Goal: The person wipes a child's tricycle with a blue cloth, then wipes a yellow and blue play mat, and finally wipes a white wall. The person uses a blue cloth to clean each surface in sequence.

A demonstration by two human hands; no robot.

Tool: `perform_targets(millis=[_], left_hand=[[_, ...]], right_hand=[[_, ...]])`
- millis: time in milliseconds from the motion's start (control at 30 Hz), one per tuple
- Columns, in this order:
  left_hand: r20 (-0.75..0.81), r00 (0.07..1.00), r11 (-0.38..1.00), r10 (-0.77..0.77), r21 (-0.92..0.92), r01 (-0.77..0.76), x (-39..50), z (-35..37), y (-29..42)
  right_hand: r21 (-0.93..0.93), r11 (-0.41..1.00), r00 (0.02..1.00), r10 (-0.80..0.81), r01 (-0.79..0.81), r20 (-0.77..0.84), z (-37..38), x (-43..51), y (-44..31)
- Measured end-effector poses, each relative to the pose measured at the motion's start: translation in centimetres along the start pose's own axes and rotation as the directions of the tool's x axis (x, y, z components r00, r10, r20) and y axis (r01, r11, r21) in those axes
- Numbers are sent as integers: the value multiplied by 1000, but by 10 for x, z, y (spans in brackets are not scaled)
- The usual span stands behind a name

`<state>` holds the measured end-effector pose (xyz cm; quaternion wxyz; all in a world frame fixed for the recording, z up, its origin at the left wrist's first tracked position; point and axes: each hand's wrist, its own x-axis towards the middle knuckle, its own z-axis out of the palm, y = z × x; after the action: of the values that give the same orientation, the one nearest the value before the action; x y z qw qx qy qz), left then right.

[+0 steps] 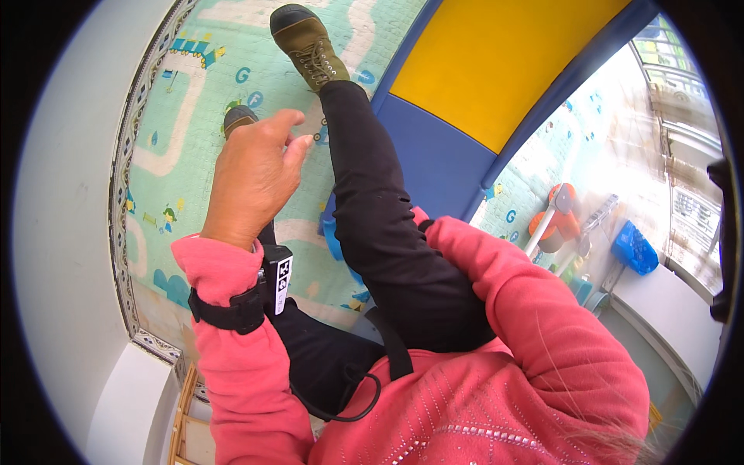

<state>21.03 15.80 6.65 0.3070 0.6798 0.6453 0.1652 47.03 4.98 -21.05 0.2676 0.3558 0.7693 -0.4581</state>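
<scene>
My left hand (253,174) is raised above the floor mat, back up, with a gap between thumb and index finger. Nothing shows in it, though the other fingers are partly hidden. A black strap (229,311) with a small black device (278,279) circles the left sleeve. My right arm (494,256) reaches down behind my bent leg (372,192) in black trousers, and the leg hides the right hand. Beside that leg lies a large smooth panel in yellow (494,58) and blue (439,151). A curved blue piece (333,241) shows partly under the leg.
A green printed floor mat (174,128) runs along a white wall (70,174) with patterned trim. On the right are an orange object (567,218), a white pole (540,232) and a blue container (635,247). A wooden frame (183,412) stands at lower left.
</scene>
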Motion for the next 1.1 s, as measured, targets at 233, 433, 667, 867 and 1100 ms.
perform_targets(millis=[233,433,667,867,1100], left_hand=[[3,1000,1000,2,-21,-2,-1,-3,1],[-17,999,999,32,-13,-32,-2,-5,2],[-3,999,999,39,2,-39,-2,-4,5],[4,997,997,71,31,-71,0,-1,9],[33,999,1000,1,20,-1,0,0,10]], right_hand=[[144,984,769,173,-107,-615,-140,30,41],[452,806,171,542,-382,-823,-250,-10,118],[-78,961,294,4,-265,-956,-221,24,93],[-40,926,575,-265,374,-774,-81,29,22],[-251,961,726,-89,-118,-681,-114,-32,111]])
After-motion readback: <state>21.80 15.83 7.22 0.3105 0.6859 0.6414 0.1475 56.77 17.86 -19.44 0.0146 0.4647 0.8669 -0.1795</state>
